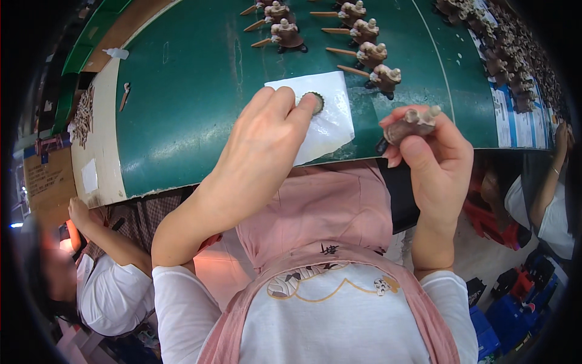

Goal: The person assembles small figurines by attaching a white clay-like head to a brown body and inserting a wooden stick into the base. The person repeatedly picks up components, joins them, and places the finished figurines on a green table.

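Observation:
My left hand (267, 130) is closed above a white sheet (330, 130) on the green tabletop. Its fingers are curled, and the index fingertip meets a small dark bottle cap (319, 104) lying on the sheet. Whatever the fingers pinch is hidden beneath them. Over the table's near edge, my right hand (439, 155) grips a brown figurine (409, 126) between thumb and fingers, tilted, with its pale top toward the right and a dark foot toward the left. Just beyond it stands a similar figurine (385, 79) with a brown stick projecting leftward.
More stick-bearing figurines (286, 35) stand in two rows at the far side. Many brown figurines (509, 54) crowd the right. At left are a pile of small sticks (83, 112), one loose stick (125, 96) and a white bottle (115, 53). Other people sit on both sides.

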`<action>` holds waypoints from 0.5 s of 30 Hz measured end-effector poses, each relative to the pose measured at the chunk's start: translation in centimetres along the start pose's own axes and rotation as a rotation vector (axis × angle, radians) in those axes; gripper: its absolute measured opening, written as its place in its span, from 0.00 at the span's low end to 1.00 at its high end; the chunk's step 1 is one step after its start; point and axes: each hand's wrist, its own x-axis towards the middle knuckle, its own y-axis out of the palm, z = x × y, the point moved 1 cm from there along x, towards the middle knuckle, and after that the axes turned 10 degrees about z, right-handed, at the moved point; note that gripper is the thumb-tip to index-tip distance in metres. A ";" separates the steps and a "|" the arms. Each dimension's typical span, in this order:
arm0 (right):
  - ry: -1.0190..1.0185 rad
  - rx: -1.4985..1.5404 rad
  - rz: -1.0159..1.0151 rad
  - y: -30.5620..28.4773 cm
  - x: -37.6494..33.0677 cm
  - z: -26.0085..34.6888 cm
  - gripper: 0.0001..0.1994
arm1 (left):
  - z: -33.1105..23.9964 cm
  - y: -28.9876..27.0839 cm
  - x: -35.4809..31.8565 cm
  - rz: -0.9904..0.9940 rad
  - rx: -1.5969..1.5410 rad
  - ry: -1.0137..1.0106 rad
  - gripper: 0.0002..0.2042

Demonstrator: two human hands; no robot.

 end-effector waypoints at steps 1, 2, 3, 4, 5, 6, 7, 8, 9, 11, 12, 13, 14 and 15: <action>0.008 -0.006 -0.010 0.1 0.0 0.0 0.14 | 0.0 0.0 0.0 -0.034 -0.004 0.004 0.19; 0.016 -0.012 -0.020 0.3 0.0 0.0 0.14 | 0.0 -0.1 -0.1 -0.069 -0.007 0.007 0.19; 0.041 0.010 -0.037 0.6 0.1 0.1 0.14 | -0.2 -0.3 -0.1 -0.113 -0.064 -0.023 0.18; 0.066 0.032 -0.054 1.1 0.1 0.1 0.13 | -0.5 -0.7 -0.2 -0.156 -0.121 -0.053 0.18; 0.091 0.055 -0.070 1.4 0.3 0.1 0.13 | -0.6 -0.9 -0.3 -0.200 -0.179 -0.084 0.17; 0.131 0.060 -0.045 1.6 0.5 0.1 0.13 | -0.7 -1.0 -0.5 -0.210 -0.269 -0.108 0.17; 0.172 0.064 -0.019 1.8 0.7 0.1 0.13 | -0.8 -1.2 -0.7 -0.219 -0.361 -0.132 0.18; 0.213 0.068 0.006 2.0 1.1 0.0 0.13 | -0.8 -1.2 -1.0 -0.229 -0.452 -0.156 0.18; 0.233 0.119 0.013 2.3 1.5 -0.2 0.12 | -0.9 -1.4 -1.2 -0.244 -0.495 -0.135 0.18; 0.253 0.228 0.046 2.8 2.0 -0.7 0.12 | -1.2 -1.9 -1.6 -0.274 -0.580 -0.091 0.19; 0.266 0.282 0.064 3.0 2.2 -1.0 0.12 | -1.3 -2.0 -1.9 -0.285 -0.581 -0.083 0.19; 0.246 0.327 0.075 3.4 2.2 -1.2 0.12 | -1.5 -2.1 -2.0 -0.297 -0.582 -0.075 0.20; 0.234 0.342 0.074 3.8 2.3 -1.2 0.12 | -1.6 -2.1 -2.0 -0.308 -0.583 -0.067 0.20; 0.224 0.358 0.077 4.2 2.3 -1.2 0.11 | -1.6 -2.1 -2.2 -0.315 -0.585 -0.069 0.20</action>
